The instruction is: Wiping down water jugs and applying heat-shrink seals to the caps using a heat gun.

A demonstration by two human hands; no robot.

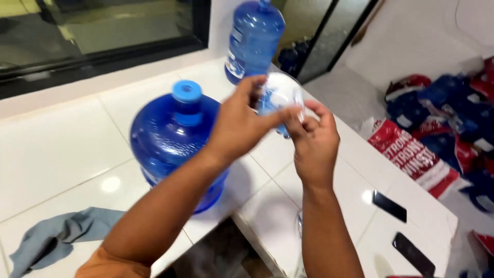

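Observation:
Both my hands are raised over a white tiled counter (62, 149) and hold a thin clear plastic film (282, 92) between them. My left hand (239, 123) pinches one side of the film. My right hand (314, 144) grips the other side with its fingers curled. Just left of my hands stands a large blue water jug (167, 139) with a light blue cap (186, 91). A second blue water jug (253, 38) stands farther back on the counter, partly behind the film.
A grey-blue cloth (56, 237) lies at the counter's near left. Two dark phones (389, 206) (413, 255) rest on the counter's right part. Red and blue bags (437, 134) are piled on the floor at right. A dark window (98, 31) runs along the back.

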